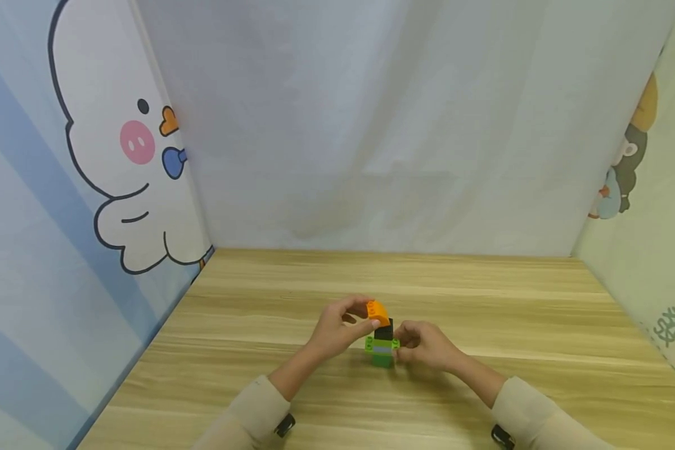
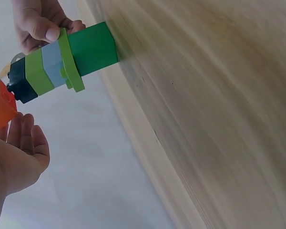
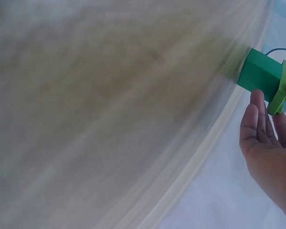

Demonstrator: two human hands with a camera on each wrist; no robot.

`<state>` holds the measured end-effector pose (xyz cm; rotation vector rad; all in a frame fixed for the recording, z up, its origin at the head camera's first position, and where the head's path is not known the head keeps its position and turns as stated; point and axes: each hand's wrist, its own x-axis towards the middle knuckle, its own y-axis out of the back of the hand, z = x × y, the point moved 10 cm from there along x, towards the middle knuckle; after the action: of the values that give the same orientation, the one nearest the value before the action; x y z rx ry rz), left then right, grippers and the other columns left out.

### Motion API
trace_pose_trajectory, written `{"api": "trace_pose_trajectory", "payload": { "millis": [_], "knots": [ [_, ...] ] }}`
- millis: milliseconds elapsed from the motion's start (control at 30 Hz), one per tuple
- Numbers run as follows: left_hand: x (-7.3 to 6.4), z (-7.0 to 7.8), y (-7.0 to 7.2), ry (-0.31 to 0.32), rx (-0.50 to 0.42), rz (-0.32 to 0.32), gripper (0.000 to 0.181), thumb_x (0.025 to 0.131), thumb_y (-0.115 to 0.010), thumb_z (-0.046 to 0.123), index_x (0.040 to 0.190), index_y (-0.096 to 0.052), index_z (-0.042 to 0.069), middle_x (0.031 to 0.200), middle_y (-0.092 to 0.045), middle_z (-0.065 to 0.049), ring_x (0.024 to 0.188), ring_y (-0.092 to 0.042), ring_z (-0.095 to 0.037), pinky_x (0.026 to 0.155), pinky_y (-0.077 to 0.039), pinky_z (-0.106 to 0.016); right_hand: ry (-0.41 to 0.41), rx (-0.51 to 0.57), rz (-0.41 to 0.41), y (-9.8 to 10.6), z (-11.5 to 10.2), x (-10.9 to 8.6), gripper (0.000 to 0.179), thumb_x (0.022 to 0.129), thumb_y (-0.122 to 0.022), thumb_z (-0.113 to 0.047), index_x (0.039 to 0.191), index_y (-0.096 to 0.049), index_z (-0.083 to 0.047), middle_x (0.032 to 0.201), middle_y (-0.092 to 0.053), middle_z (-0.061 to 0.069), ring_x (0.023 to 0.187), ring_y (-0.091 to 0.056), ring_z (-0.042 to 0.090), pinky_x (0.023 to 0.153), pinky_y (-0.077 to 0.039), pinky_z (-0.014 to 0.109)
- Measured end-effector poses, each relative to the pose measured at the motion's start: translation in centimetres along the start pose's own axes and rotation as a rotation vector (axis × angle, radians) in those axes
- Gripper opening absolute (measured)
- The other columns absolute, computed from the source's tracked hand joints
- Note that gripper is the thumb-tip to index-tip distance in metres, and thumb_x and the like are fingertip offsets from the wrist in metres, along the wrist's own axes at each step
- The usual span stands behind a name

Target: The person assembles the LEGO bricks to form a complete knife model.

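A small tower of toy building bricks stands upright on the table. Its dark green base brick [image 1: 382, 360] carries a lime green plate [image 2: 70, 59], then a grey-blue brick [image 2: 53, 63], another lime brick [image 2: 38, 74] and a black brick [image 1: 384, 331] on top. Between thumb and fingers, my left hand [image 1: 336, 328] pinches an orange curved brick [image 1: 377, 312], tilted at the black brick's studs; whether the two touch is unclear. From the right, my right hand [image 1: 427, 347] holds the tower near the lime plate, its thumb and fingers around the edge.
The wood-grain table [image 1: 247, 294] spreads around the tower. Behind it hangs a pale grey curtain [image 1: 371, 125]. Cartoon-printed cloth [image 1: 28, 250] borders the left side, and another printed cloth [image 1: 635, 262] the right.
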<state>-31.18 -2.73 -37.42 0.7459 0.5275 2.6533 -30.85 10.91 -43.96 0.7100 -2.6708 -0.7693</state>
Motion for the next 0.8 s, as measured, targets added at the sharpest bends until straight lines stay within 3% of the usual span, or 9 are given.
{"api": "trace_pose_trajectory", "payload": {
  "millis": [300,433,533,633,800],
  "knots": [
    [0.1,-0.2,-0.7,0.035,-0.005,-0.013,0.038,0.083,-0.071,0.02,0.118,-0.061,0.007,0.102,-0.065,-0.001,0.09,-0.06,-0.015,0.075,-0.048,-0.033,0.005,-0.018,0.006,0.4,0.1,0.0,0.024,0.08,-0.073,-0.009,0.098,-0.063,0.003,0.092,-0.066,0.01,0.083,-0.063,0.022,0.072,-0.053,0.03],
    [0.0,1.3,-0.6,0.038,-0.023,-0.035,0.037,0.084,-0.07,0.014,0.118,-0.06,0.001,0.104,-0.065,-0.008,0.092,-0.06,-0.024,0.076,-0.048,-0.037,0.006,-0.017,0.007,0.4,0.1,0.0,0.024,0.08,-0.073,-0.009,0.098,-0.064,0.003,0.092,-0.066,0.01,0.082,-0.064,0.022,0.072,-0.053,0.03],
    [0.1,0.9,-0.7,0.05,-0.011,-0.054,0.037,0.085,-0.069,0.016,0.119,-0.06,0.002,0.104,-0.065,-0.006,0.093,-0.06,-0.021,0.077,-0.048,-0.036,0.006,-0.016,0.005,0.4,0.2,0.0,0.024,0.08,-0.073,-0.009,0.098,-0.064,0.003,0.092,-0.066,0.01,0.082,-0.064,0.022,0.072,-0.053,0.029],
    [0.4,-0.9,-1.1,0.054,0.009,-0.067,0.04,0.085,-0.07,0.024,0.12,-0.061,0.009,0.105,-0.065,0.002,0.093,-0.059,-0.013,0.077,-0.048,-0.031,0.008,-0.019,0.008,0.4,0.1,0.0,0.024,0.08,-0.073,-0.009,0.098,-0.064,0.003,0.091,-0.066,0.01,0.081,-0.064,0.021,0.072,-0.053,0.029],
    [0.6,-1.1,-1.3,0.044,-0.004,-0.093,0.039,0.084,-0.07,0.022,0.12,-0.061,0.007,0.103,-0.066,0.001,0.093,-0.061,-0.015,0.077,-0.048,-0.03,0.006,-0.021,0.01,0.5,0.1,0.0,0.023,0.079,-0.073,-0.009,0.097,-0.064,0.003,0.09,-0.066,0.009,0.08,-0.064,0.02,0.072,-0.053,0.029]
  ]
}}
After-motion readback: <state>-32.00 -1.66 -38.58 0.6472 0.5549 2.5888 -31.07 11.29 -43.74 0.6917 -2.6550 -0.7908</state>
